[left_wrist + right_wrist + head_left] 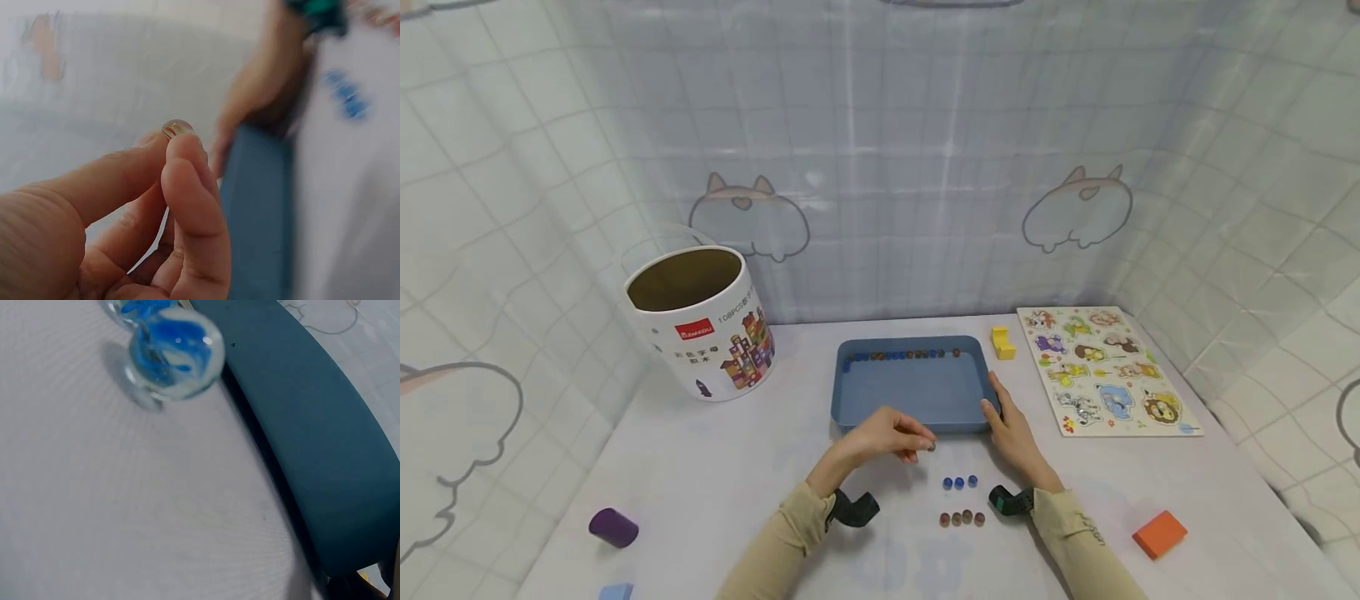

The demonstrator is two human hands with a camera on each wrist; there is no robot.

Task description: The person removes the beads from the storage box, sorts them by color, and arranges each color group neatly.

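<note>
My left hand [887,435] pinches a clear glass marble [177,128] between thumb and fingertips, just in front of the tray's near edge. Reddish and pale streaks show inside it in the left wrist view. My right hand [1017,437] holds the right front corner of a shallow blue-grey tray [913,428], thumb at the corner and fingers along the right side. Inside the tray, several blue and brownish marbles [891,356] line the far wall. Three blue marbles [959,482] lie in a row on the table between my forearms, with a row of reddish-brown marbles [962,518] nearer me.
Left of the tray stands a large white bucket [715,350]. A yellow block [1002,343] and an animal puzzle board [1105,375] are at the right. An orange block [1160,534] lies front right; a purple cylinder [613,527] and light blue block [616,592] lie front left.
</note>
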